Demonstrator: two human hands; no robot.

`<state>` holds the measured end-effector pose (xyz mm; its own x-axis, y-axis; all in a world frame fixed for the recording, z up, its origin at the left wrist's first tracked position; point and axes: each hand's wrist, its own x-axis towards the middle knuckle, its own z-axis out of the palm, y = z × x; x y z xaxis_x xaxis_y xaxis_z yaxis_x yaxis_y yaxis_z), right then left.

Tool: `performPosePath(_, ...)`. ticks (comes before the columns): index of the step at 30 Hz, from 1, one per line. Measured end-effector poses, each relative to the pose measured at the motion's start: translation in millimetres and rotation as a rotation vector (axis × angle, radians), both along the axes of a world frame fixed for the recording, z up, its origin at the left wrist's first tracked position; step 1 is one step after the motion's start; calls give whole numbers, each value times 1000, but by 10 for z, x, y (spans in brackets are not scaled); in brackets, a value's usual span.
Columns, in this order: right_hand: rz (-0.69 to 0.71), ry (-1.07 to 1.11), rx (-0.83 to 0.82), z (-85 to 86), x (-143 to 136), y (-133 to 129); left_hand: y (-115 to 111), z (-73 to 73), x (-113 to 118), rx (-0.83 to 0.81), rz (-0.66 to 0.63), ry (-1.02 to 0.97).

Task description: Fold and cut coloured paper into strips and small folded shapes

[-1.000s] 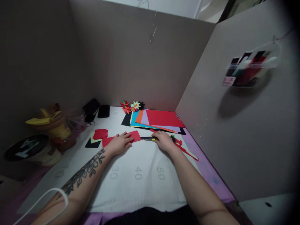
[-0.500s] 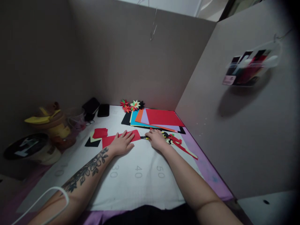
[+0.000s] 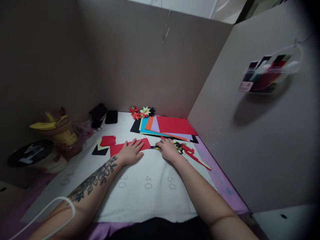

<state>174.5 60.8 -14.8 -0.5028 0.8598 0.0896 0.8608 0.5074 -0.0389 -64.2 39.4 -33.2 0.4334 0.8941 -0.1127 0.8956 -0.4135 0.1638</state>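
Note:
My left hand lies flat with its fingers spread on a strip of red paper, pressing on the white mat. Just right of the strip, my right hand curls over a pair of scissors with black and yellow handles. Their dark blades point left and touch or nearly touch the paper's end. Left of the strip sit small red paper pieces, partly over a pale yellow piece and a black piece. Red and pale offcuts lie right of the scissors.
Behind my hands is a stack of coloured sheets, with folded paper stars beyond it. A phone, a clear cup and pots stand at left. Grey panels surround the table; a clear holder hangs at right.
The whole view has shifted slightly. Both hands keep the same places on the red paper and the scissors.

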Motion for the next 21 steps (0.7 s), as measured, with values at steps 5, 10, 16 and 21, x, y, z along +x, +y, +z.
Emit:
performPosePath(5,7,-6,-15,5,-12,-21,-5,4,14,0,4,-2)
performPosePath(10,-11,12,-2,-43,58,-16,7,122,4,11,75,-56)
performPosePath(16,-32,15,-16,-55,106,61,24,314,-185,56,69,-149)
performPosePath(21,-10,20,-4,-74,122,95,120,271,-354,44,-125,-123)
